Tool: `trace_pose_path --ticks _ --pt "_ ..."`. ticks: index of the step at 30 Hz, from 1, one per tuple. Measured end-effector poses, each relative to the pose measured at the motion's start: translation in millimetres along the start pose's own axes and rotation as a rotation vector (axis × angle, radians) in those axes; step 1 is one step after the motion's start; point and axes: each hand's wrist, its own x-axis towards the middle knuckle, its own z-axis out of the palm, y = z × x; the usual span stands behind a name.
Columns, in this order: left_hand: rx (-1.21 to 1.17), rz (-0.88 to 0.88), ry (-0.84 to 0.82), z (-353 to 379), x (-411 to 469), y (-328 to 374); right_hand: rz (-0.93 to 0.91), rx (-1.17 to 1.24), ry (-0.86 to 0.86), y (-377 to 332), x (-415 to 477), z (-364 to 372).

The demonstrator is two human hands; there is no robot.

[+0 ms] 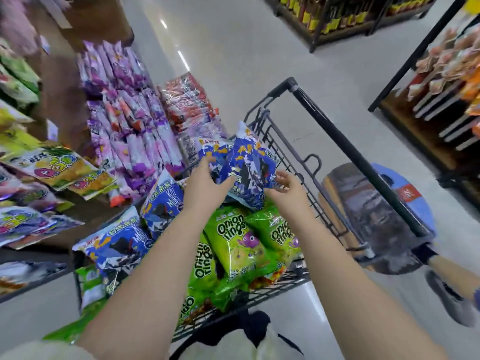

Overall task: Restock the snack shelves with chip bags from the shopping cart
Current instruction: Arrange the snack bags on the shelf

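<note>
In the head view, the left hand is gripping the left side of a crinkled blue foil chip bag, with the fingers curling into it. The right hand is cupping the bag's 4 o'clock edge with half-curled fingers; whether it is pinching the foil, I cannot tell. The bag is standing raised above the black wire shopping cart, over the glossy green onion-ring bags. Other blue foil bags are lying at the cart's 9 o'clock side. Purple snack packs are filling the brown shelf unit at 10 o'clock.
</note>
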Motion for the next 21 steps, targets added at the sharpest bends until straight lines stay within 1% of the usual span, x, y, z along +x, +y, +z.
trace_pose_path --ticks 3,7,9,12,16,18,21 --pt "-0.002 -0.104 -0.141 -4.7 20.1 5.7 0.134 0.073 -0.053 -5.5 26.0 5.3" --pt "-0.208 -0.203 -0.263 -5.0 25.1 9.0 0.225 0.079 -0.123 7.0 46.2 9.4" --pt "-0.285 -0.222 -0.265 -2.1 21.2 7.0 0.248 0.088 -0.174 9.4 46.5 7.6" --pt "-0.427 -0.238 -0.188 1.0 7.0 3.9 0.205 0.133 -0.237 5.1 42.8 1.4" --pt "-0.800 -0.376 -0.025 -2.0 -24.7 -4.2 -0.017 0.220 -0.297 -13.7 25.4 -8.1" --pt "-0.981 -0.433 0.057 -6.3 -47.5 -10.9 -0.077 0.227 -0.384 -22.1 15.3 -9.3" --pt "-1.178 -0.469 0.175 -11.8 -85.9 -23.5 -0.103 0.109 -0.590 -28.1 -0.2 -4.8"
